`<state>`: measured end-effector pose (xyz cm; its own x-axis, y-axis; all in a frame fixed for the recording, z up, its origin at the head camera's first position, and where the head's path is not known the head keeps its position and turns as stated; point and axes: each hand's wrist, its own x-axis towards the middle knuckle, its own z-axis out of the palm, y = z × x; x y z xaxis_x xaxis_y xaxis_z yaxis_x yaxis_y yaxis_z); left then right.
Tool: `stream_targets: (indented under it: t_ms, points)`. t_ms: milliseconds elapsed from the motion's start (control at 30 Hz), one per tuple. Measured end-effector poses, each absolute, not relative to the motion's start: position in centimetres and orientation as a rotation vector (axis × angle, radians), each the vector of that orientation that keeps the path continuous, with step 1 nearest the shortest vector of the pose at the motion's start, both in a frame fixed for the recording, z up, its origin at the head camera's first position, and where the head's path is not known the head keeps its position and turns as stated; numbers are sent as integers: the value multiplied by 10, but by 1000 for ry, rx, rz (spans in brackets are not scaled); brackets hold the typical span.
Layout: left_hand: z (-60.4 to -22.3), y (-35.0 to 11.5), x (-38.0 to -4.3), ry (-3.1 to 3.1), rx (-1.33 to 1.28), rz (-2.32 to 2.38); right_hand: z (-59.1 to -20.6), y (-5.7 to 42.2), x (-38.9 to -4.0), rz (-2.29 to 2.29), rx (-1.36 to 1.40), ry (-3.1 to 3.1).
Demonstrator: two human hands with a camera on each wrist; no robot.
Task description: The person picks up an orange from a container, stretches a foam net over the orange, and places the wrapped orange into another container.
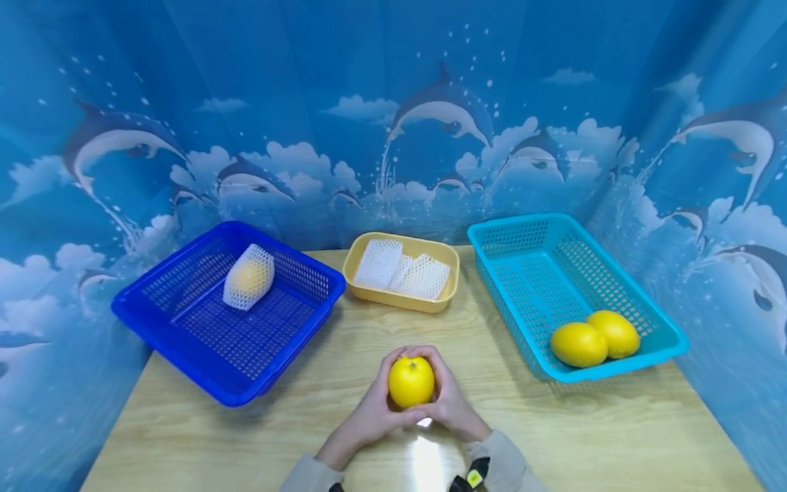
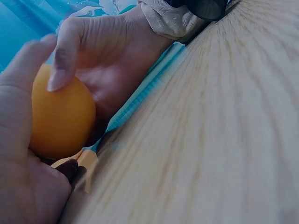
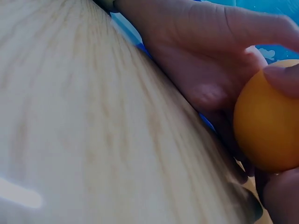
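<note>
A round yellow-orange orange (image 1: 410, 383) is held between both hands above the middle of the table. The left hand (image 1: 372, 408) curls round its left side, and the right hand (image 1: 453, 404) round its right. In the head view, the stem spot of the fruit faces up and the thumbs meet at its near side. The left wrist view shows the orange (image 2: 63, 116) with a thumb of the right hand (image 2: 112, 60) pressed on its skin. From the right wrist, the orange (image 3: 268, 121) partly leaves the frame, with the left hand (image 3: 201, 51) behind it.
At left, a dark blue basket (image 1: 178, 362) holds one fruit in a white foam net (image 1: 249, 277). A small yellow tray (image 1: 393, 298) at the back contains white foam nets (image 1: 378, 263). Two more oranges (image 1: 579, 344) lie in the turquoise basket (image 1: 615, 273) at right. A dolphin-print curtain (image 1: 369, 82) surrounds the table.
</note>
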<state>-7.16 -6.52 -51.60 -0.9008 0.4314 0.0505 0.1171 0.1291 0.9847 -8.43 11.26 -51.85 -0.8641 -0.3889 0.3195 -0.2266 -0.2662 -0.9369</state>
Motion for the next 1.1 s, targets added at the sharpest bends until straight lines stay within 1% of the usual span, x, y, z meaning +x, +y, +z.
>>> stream_targets:
  t_ms: [267,433,533,800,867,967,1100]
  points:
    - [-519,-63,-74,2153,435,1846,-519,114,-84,-2276,-807,1770]
    - [-519,-62,-73,2195,424,1839,-518,114,-85,-2320,-885,1680]
    - [-519,-62,-73,2212,424,1834,-518,114,-85,-2342,-886,1658]
    - [-518,-63,-73,2231,461,1824,-518,113,-88,-2371,-924,1740]
    - [-518,-63,-74,2240,470,1817,-516,113,-88,-2397,-905,1762]
    - [-518,-62,-74,2245,484,1797,-513,114,-88,-2437,-804,1803]
    - [-517,-61,-75,2256,515,1774,-504,112,-90,-2429,-560,1942]
